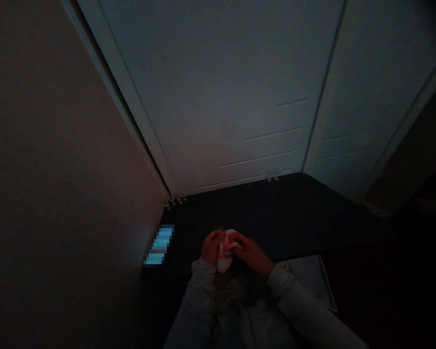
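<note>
In the dim head view, a small pink-and-white soft bundle (224, 262), perhaps cloth or yarn, is held above the near edge of the dark table. My left hand (210, 246) closes on its left side with bent fingers. From the right, my right hand (253, 253) grips its upper part, fingers curled over it. Both hands meet at the bundle, so part of it is hidden. Poor light keeps me from telling exactly what it is.
A lit, pixelated screen (159, 246) is at the dark table's (276, 213) left end. Small clear objects (175, 199) stand at the back left corner, others (272, 175) along the back. White panels (210, 87) rise behind. A white flat box or tray (310, 276) is beside my right forearm.
</note>
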{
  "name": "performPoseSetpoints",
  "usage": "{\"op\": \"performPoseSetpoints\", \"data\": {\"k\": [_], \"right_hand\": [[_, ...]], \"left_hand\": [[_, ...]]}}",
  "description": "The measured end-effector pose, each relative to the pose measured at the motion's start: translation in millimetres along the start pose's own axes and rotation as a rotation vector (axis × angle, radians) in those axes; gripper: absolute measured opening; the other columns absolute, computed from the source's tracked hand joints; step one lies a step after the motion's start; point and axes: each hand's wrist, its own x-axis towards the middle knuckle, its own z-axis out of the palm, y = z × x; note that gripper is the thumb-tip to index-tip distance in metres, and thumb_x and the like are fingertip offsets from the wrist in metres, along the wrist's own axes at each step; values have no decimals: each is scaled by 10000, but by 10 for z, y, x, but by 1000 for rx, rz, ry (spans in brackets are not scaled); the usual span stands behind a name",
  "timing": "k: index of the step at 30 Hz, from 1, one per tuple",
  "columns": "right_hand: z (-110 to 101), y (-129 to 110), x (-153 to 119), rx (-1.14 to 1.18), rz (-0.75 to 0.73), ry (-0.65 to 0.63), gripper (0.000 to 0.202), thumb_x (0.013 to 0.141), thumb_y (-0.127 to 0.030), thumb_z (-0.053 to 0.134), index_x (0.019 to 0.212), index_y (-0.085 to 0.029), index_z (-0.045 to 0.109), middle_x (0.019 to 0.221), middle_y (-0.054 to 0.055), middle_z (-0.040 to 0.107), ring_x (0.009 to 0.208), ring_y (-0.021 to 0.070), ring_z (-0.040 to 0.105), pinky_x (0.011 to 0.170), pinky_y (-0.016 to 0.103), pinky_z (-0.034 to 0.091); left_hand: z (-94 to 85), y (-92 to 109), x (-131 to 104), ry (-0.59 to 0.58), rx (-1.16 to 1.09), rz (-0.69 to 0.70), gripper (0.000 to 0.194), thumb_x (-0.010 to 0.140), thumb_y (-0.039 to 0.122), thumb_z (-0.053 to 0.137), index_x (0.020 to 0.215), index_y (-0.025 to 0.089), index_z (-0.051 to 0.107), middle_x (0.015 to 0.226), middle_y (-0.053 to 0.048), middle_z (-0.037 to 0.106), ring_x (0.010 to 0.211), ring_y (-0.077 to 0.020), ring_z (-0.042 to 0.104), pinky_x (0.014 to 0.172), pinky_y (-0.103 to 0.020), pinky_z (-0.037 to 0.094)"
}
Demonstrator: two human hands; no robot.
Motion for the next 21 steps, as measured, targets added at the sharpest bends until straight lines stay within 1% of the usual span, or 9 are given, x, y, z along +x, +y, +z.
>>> {"op": "performPoseSetpoints", "data": {"k": [6,13,21], "right_hand": [[-7,-18,0,-4,1,-3,147,696,-215,493,827,-163,532,781,-10,538,714,112,477,662,213,377],[-2,-8,-13,-3,21,0,168,700,-220,485,852,-168,534,812,3,550,745,125,491,677,226,384],[-2,8,-1,-49,12,6,90,670,-195,509,755,-166,513,751,-19,531,686,108,473,620,203,369]], "left_hand": [[5,3,-3,33,-36,-27,246,545,351,640,614,130,558,584,18,525,558,-90,457,561,-220,367],[25,41,-19,20,13,-15,239,552,357,632,599,132,569,583,16,527,572,-96,460,574,-221,363],[9,-12,4,-6,36,-21,249,560,368,626,627,136,567,606,8,533,586,-106,471,586,-230,373]]}}
